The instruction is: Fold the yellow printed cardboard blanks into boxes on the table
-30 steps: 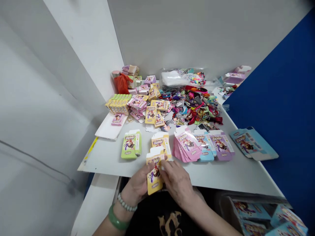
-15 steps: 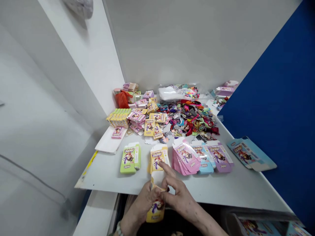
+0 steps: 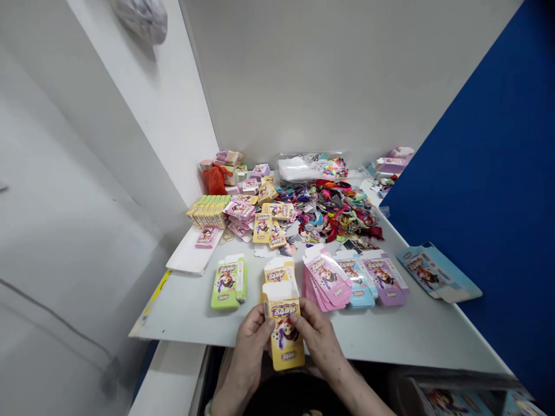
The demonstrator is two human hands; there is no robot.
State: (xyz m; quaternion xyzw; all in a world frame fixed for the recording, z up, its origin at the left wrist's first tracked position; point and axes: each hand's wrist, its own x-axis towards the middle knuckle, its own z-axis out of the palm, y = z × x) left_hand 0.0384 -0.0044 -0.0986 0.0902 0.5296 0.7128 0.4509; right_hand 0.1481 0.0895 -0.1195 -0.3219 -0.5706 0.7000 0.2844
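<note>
the head view looks forward and down from close above left hand, right hand and table.

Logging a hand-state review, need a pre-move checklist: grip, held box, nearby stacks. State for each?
1. Left hand on the held yellow box: ok, thumb on the front near its left edge.
2. Right hand on the same box: ok, thumb on the front near the right edge.
3. Top flap folded down: not ok, it stands up.
4. Contents of the held box: cannot tell, the inside is hidden.
5. Pink cartons squared up: not ok, fanned out.
6. Green cartons clear of both hands: ok, visible gap.
</note>
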